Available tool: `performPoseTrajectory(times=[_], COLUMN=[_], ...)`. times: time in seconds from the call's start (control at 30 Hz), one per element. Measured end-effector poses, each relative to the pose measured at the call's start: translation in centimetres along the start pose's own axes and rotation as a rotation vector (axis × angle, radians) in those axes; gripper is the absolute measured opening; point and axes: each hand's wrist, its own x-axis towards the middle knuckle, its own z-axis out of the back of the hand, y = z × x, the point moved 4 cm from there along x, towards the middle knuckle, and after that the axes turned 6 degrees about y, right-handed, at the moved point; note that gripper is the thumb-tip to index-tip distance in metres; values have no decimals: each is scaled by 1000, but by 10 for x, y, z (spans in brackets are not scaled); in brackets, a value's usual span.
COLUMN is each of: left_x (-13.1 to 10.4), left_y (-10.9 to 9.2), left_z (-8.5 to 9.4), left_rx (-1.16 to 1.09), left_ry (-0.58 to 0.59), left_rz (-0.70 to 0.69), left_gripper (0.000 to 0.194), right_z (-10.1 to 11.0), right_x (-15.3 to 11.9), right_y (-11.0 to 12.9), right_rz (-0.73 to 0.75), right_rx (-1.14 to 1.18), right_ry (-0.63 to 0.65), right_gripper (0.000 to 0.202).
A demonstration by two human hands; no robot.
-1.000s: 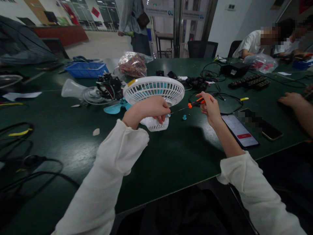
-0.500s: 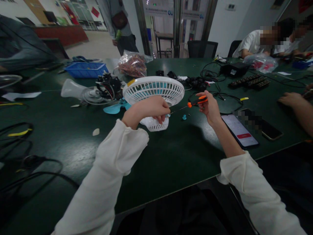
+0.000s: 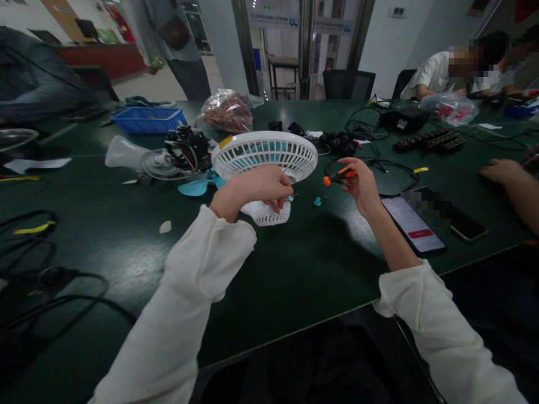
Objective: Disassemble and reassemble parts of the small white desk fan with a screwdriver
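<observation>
A white fan [image 3: 265,155] with a round grille and a slotted housing rests on the dark green table. My left hand [image 3: 263,188] is closed around its neck, behind the grille. Between the fingers of my right hand [image 3: 361,185] is an orange and black screwdriver [image 3: 339,175]. Its thin shaft points left at the fan's neck, close to my left fingertips; whether the tip touches a screw cannot be made out. A small blue knob [image 3: 317,201] lies on the table below the shaft, with a tiny dark piece beside it.
Left of the fan lie blue fan blades [image 3: 194,187] and another white fan base [image 3: 126,154] with an exposed motor. Behind stand a blue basket [image 3: 148,120] and a plastic bag [image 3: 229,111]. Two phones, one a lit phone [image 3: 415,225], lie right. A co-worker's hand [image 3: 501,170] rests nearby.
Both my hands and the fan stay almost in place; the screwdriver handle has shifted very slightly. A standing person in the background has moved left.
</observation>
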Motion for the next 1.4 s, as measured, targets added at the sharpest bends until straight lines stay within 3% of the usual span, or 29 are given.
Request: performPoseTrajectory(times=[0.9,1.17,1.4], left_x=[-1,-1,-1], left_y=[-2,-2,-2], left_z=[0,0,0], left_rx=[27,22,7], left_ry=[-1,-2,0], left_rz=[-3,-19,-17], left_gripper=[24,24,23], right_z=[-8,-4,-8], right_x=[-3,-2,-3], right_y=[9,4,5], right_rz=[54,56,36], right_rx=[31,-76,12], right_ry=[82,22,83], right_gripper=[32,30,35])
